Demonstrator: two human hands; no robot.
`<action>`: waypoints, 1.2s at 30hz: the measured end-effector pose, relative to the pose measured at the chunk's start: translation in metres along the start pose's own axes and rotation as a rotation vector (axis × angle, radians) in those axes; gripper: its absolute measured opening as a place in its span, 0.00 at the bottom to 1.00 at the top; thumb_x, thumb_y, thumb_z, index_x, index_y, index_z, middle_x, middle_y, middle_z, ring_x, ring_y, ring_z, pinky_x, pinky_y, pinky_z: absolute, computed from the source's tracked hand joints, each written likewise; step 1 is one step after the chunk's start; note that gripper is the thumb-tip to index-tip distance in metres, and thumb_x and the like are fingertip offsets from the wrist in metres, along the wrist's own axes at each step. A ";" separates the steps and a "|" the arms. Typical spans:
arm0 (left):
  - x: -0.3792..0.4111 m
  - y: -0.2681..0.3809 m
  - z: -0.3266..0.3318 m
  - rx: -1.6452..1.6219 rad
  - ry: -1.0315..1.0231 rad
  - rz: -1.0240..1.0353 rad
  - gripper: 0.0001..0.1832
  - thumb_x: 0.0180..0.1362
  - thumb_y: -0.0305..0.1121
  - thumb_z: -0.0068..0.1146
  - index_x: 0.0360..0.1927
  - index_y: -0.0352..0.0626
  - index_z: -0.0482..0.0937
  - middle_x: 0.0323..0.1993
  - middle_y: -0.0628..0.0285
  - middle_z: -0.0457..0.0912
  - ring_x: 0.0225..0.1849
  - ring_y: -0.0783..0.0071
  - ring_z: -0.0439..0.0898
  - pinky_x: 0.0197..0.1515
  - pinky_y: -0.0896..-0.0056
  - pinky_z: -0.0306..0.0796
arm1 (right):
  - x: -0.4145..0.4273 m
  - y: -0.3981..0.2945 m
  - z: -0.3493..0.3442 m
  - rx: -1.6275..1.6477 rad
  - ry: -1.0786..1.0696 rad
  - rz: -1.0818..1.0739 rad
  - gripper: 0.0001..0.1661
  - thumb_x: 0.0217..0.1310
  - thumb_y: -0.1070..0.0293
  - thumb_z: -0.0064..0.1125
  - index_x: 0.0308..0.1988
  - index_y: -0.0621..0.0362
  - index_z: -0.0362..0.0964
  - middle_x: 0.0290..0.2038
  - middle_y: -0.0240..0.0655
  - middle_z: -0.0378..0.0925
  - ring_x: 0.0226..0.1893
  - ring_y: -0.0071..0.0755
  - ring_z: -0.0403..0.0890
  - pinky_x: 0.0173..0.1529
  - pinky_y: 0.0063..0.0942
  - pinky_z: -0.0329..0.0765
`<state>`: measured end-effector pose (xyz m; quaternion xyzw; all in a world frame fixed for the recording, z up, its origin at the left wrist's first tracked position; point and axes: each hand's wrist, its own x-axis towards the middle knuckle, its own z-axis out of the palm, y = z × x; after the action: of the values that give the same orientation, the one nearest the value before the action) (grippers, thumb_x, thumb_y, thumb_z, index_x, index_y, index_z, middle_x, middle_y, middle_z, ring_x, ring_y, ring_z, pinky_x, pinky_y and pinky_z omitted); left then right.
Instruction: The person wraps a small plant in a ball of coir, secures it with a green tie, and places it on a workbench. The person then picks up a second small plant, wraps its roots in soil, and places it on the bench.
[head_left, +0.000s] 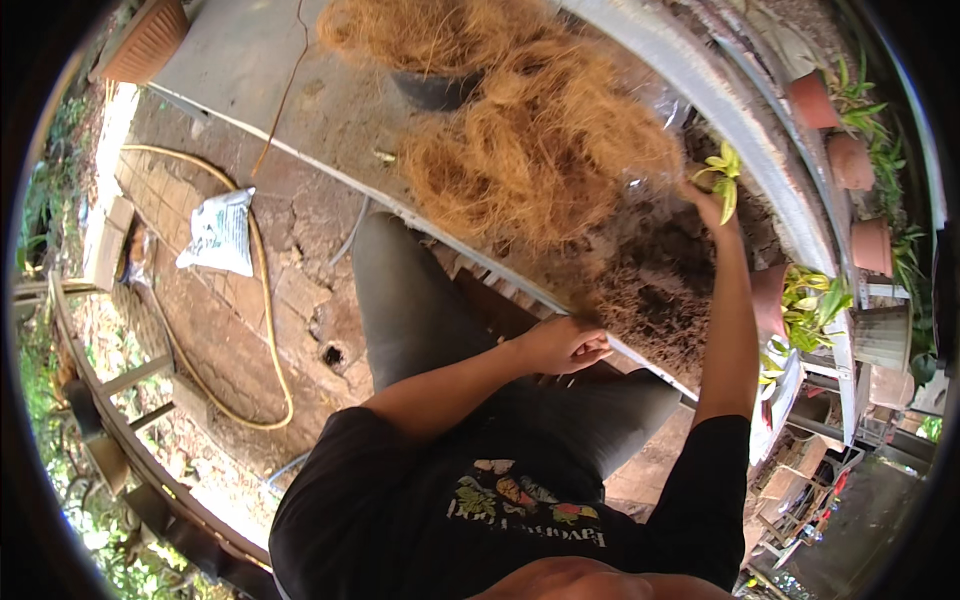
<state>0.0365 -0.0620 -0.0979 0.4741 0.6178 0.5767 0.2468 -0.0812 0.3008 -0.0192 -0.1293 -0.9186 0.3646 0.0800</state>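
My left hand (566, 346) is curled at the near edge of the table (300, 154), above my lap; whether its fingers hold anything cannot be told. My right hand (701, 202) reaches to the far right side of the table, next to a small yellow-green leafy plant (724, 174); the leaves partly cover the hand, and its grip is hidden. Between the hands lies dark soil with fine roots (660, 300). Left of the right hand spreads a large heap of brown coconut fibre (540, 150), partly over a black pot (437, 90).
A potted variegated plant (814, 300) stands right of my right forearm. Several clay pots (851, 161) line the far right ledge. A terracotta planter (146, 41) is at the upper left. On the floor lie a white printed bag (221, 231) and a yellow hose (270, 330).
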 end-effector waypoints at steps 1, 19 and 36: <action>0.000 -0.001 -0.002 -0.002 -0.007 -0.008 0.12 0.65 0.39 0.60 0.41 0.41 0.81 0.29 0.60 0.83 0.27 0.67 0.82 0.31 0.69 0.76 | 0.004 0.002 -0.004 0.109 -0.032 -0.064 0.21 0.56 0.55 0.72 0.42 0.60 0.82 0.42 0.36 0.85 0.44 0.31 0.83 0.51 0.30 0.77; 0.004 0.054 -0.020 -0.118 -0.470 -0.151 0.25 0.62 0.51 0.61 0.20 0.40 0.78 0.16 0.55 0.78 0.20 0.56 0.79 0.27 0.58 0.70 | -0.013 0.000 -0.001 -0.152 0.053 0.042 0.45 0.52 0.44 0.74 0.61 0.58 0.67 0.53 0.42 0.81 0.52 0.39 0.82 0.59 0.35 0.75; -0.015 0.128 -0.048 -0.023 -0.202 0.066 0.14 0.57 0.40 0.68 0.26 0.42 0.79 0.22 0.61 0.79 0.26 0.60 0.80 0.29 0.59 0.70 | -0.239 -0.186 0.023 0.265 -0.739 0.079 0.41 0.47 0.80 0.68 0.63 0.56 0.68 0.48 0.39 0.82 0.47 0.35 0.83 0.54 0.32 0.77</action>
<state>0.0403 -0.1131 0.0296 0.5468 0.5672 0.5410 0.2942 0.1080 0.0845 0.0797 -0.0134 -0.8249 0.5048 -0.2540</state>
